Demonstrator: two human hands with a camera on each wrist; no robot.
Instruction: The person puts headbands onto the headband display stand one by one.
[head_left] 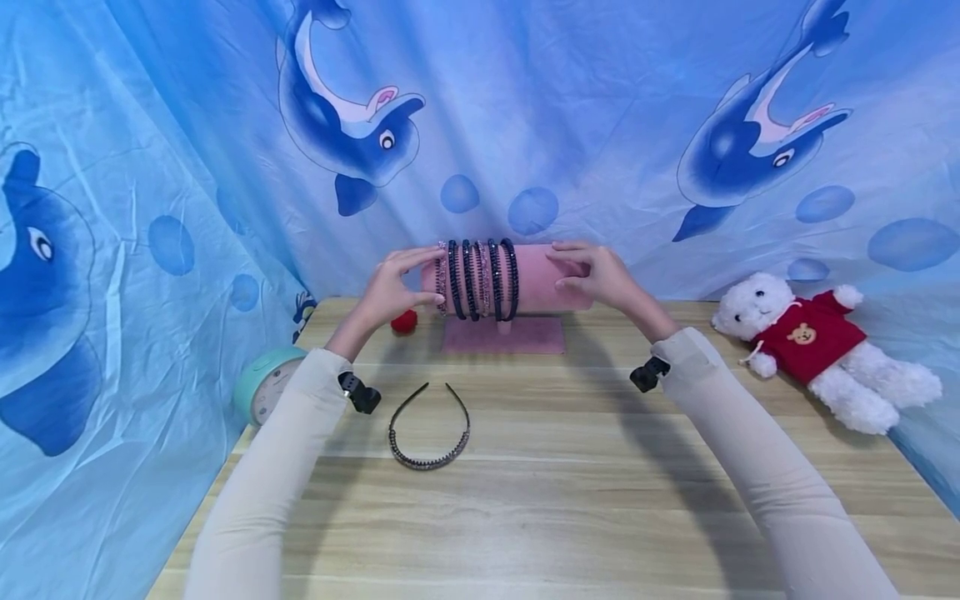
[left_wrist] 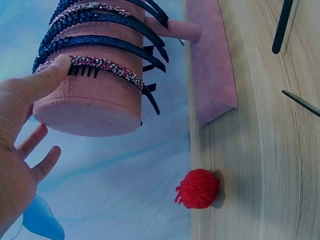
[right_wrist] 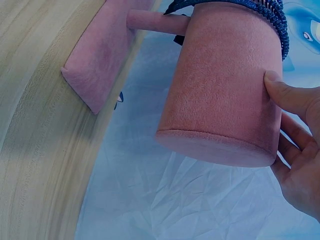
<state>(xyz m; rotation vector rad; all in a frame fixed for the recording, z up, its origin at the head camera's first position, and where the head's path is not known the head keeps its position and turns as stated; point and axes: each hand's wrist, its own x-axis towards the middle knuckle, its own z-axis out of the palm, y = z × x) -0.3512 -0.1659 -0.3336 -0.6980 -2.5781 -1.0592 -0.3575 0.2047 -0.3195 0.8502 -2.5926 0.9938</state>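
Observation:
A pink plush headband stand (head_left: pixel 542 279) holds several headbands round the left and middle of its roll, dark blue ones and speckled pink ones. My left hand (head_left: pixel 392 287) is at the roll's left end. In the left wrist view its thumb lies on the outermost speckled headband (left_wrist: pixel 107 66), with the fingers behind partly hidden. Round the bare right end of the roll, my right hand (head_left: pixel 603 275) holds on, thumb in front and fingers behind, as the right wrist view shows. Nearer to me, a dark beaded headband (head_left: pixel 427 463) lies on the table, its tips pointing away.
On the wooden table (head_left: pixel 540 500), a red yarn ball (head_left: pixel 404 322) sits left of the stand's base (head_left: pixel 525 337). A mint-green round clock (head_left: pixel 264 385) stands at the left edge. At the right lies a white teddy bear (head_left: pixel 817 342) in a red sweater. A dolphin-print curtain (head_left: pixel 600 125) hangs behind.

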